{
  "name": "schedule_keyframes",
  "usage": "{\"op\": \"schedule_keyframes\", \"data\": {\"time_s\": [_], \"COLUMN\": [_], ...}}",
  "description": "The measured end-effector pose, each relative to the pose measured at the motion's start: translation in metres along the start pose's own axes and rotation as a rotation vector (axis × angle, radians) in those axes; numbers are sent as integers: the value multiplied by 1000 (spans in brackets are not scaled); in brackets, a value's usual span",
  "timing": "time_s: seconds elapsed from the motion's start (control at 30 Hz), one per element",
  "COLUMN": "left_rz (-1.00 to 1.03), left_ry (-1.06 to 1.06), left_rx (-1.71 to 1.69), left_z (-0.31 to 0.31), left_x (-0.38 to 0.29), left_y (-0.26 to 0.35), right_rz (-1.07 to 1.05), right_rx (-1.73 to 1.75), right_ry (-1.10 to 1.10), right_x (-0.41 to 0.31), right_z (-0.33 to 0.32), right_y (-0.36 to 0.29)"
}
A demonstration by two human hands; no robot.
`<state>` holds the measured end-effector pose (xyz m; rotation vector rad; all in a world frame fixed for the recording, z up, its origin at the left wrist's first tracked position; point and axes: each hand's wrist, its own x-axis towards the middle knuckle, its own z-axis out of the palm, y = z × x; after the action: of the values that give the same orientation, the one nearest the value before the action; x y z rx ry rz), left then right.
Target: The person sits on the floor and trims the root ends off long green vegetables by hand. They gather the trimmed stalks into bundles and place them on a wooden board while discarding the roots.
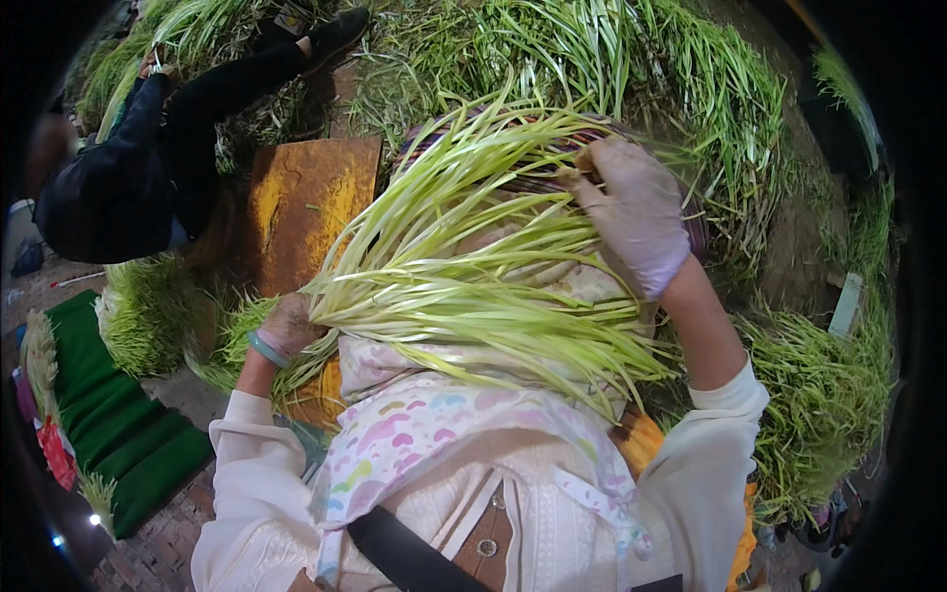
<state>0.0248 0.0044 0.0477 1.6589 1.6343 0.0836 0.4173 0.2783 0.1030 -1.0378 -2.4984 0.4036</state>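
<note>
In a thin glove, with a pale green bangle at the wrist, my left hand (291, 325) is closed around the pale base of a bunch of long yellow-green leafy stalks (459, 288). The leaves fan out to the right across my lap, over a heart-patterned apron (414, 436). My right hand (629, 203), also in a thin glove, is at the upper right edge of the fan, fingers curled near the leaf tips. Whether those fingers pinch a leaf cannot be made out.
A co-worker in dark clothes (103, 192) sits at the upper left, holding stalks. Beyond my knees lie heaps of green leaves (592, 52); another pile (814, 414) is at the right. A rusty yellow board (314, 207) and a green cloth (118, 414) with bundles beside it are on the left.
</note>
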Motion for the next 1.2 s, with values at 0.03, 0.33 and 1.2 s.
{"op": "schedule_keyframes", "data": {"time_s": [0.03, 0.33, 1.2], "left_rz": [53, 11, 127], "left_ry": [23, 32, 168], "left_rx": [-12, 387, 559], "left_z": [0, -4, 3], "left_x": [1, 5, 13], "left_y": [-1, -13, -9], "right_rz": [-29, -136, 181], "right_rx": [-96, -122, 404], "right_ry": [11, 58, -206], "right_x": [6, -12, 29], "right_z": [7, 11, 20], "right_y": [0, 16, 34]}}
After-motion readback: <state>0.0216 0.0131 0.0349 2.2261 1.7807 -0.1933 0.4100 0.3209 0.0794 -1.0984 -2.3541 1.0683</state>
